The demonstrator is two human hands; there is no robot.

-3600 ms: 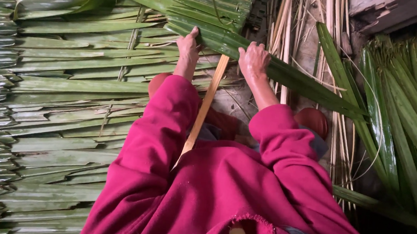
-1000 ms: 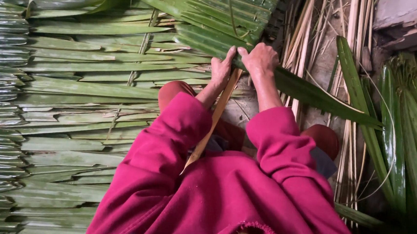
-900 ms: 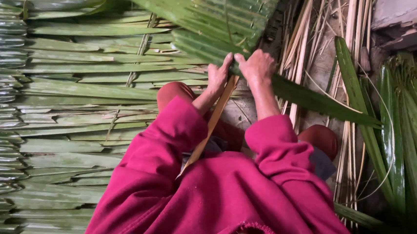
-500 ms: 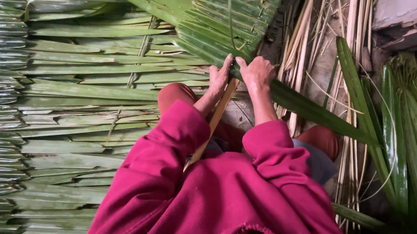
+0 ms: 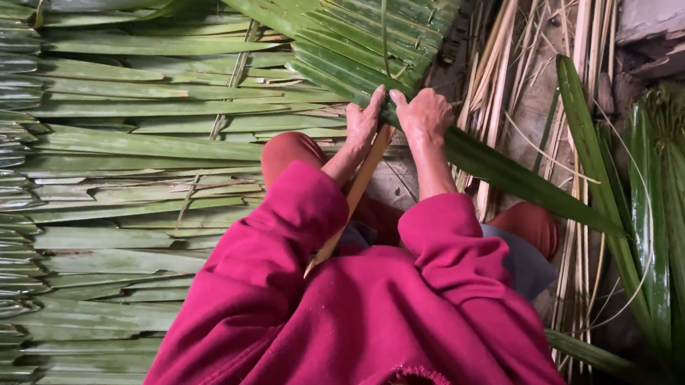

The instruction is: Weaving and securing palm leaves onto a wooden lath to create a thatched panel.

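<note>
Folding looks to be the step in hand, by my reading: both hands sit together at the near edge of the stitched panel of palm leaves [image 5: 370,34], right where the long green leaf [image 5: 512,176] crosses the pale wooden slat [image 5: 350,205]. That leaf runs from under the hands out to the right and lies over the dry stalks [image 5: 528,61] on the ground; its near end is tucked against the panel's lowest row.

My left hand [image 5: 361,125] is closed on the leaf at the top of the slat — thumb up along the edge, the other fingers curled under, so I cannot tell how tight the hold is. My right hand [image 5: 424,114] touches the left one, knuckles up, fingers bent over the leaf and pinching it down against the slat. Neither hand is spread; both are clamped on the same leaf.

I judge that the next move calls for a firm crease over the slat, with the fold held flat and snug beside the row already in place, so that the leaf neither slips sideways nor splits along its grain.

Finished panels [image 5: 137,146] lie flat in layers to the left, and a bundle of fresh leaves [image 5: 679,200] lies to the right, well apart from the hands. The red sleeves [image 5: 275,236] cover both arms.
</note>
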